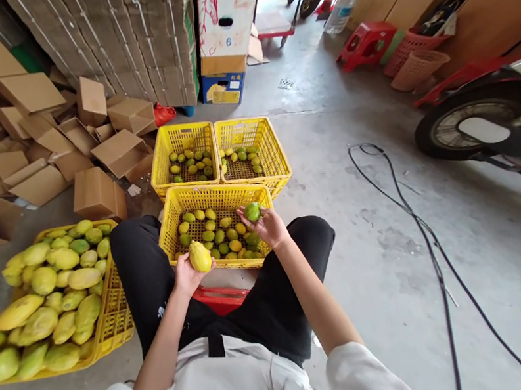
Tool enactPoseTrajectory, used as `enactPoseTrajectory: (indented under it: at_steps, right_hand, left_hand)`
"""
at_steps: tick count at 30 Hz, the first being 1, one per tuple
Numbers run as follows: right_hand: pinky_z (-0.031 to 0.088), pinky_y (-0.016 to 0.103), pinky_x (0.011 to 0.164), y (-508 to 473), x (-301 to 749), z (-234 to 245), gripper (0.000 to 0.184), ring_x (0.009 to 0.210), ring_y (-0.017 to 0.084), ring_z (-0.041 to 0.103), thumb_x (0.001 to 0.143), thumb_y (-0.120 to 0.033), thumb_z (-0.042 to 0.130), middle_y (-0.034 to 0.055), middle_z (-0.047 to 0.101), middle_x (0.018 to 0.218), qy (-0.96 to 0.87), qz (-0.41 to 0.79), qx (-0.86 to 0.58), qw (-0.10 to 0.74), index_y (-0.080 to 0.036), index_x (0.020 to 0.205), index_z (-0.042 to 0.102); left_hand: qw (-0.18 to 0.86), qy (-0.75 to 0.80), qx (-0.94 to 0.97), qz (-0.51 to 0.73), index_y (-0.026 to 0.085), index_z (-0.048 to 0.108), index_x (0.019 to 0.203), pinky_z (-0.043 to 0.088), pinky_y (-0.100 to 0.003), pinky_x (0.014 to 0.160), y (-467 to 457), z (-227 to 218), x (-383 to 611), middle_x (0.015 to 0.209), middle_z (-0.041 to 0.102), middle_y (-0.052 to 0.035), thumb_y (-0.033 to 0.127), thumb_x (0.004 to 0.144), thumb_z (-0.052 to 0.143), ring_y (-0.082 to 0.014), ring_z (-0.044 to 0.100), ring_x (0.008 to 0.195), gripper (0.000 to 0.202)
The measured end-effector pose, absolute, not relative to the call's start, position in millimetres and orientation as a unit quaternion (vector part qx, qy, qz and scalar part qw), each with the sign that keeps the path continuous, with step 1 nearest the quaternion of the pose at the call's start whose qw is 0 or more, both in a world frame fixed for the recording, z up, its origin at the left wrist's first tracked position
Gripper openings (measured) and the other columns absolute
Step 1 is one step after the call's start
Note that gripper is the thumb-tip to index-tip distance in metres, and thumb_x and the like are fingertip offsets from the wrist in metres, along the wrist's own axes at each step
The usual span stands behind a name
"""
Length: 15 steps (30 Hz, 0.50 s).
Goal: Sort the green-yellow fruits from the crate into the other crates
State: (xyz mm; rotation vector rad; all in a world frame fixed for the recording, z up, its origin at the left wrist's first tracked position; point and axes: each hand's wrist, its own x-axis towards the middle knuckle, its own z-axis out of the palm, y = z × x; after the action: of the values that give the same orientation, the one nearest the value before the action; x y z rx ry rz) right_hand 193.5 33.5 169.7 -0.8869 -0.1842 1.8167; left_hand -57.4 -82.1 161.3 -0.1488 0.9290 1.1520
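Note:
A yellow, lemon-like fruit [199,256], lumpy and narrower at its top, rests in the fingers of my left hand [188,275]. My right hand [269,225], palm turned up, holds a rounder green fruit [252,211] at its fingertips. Both hands are over the near side of a yellow plastic crate [170,207] between my knees. Green and yellow fruits of the same sort cover much of that crate's floor. By my left leg, another yellow crate [117,312] is heaped with larger-looking yellow-green fruits [44,281].
Two more yellow crates [178,131] [278,152] with some fruit stand just beyond the near one. Loose cardboard boxes [98,194] pile up at the left. A black cable [431,246] lies across the floor at right, near a motorbike wheel [459,125]. Red stools [368,44] stand farther back.

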Motion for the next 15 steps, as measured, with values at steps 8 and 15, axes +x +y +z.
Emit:
enactPoseTrajectory:
  at_steps: [8,15]
  right_hand:
    - [0.062,0.022,0.063,29.6,191.8,155.8,0.026,0.076,0.015,0.070,0.069,-0.014,0.081,-0.0004,0.071,0.084,-0.104,0.766,-0.403,0.490,-0.024,0.089,0.067]
    - [0.055,0.020,0.059,33.2,181.9,152.4,0.029,0.072,0.014,0.066,0.071,-0.019,0.079,-0.0009,0.071,0.083,-0.117,0.752,-0.404,0.507,-0.025,0.096,0.067]
  left_hand:
    - [0.712,0.437,-0.089,0.542,0.021,0.068,0.111,0.059,-0.025,0.062,-81.0,138.7,-46.3,0.093,0.074,-0.0049,0.022,0.086,0.072,-0.0202,0.076,0.079,0.025]
    - [0.748,0.397,-0.046,0.529,0.017,0.070,0.119,0.052,-0.020,0.051,-73.5,139.9,-37.7,0.091,0.075,-0.0061,0.028,0.089,0.071,-0.0144,0.069,0.064,0.032]
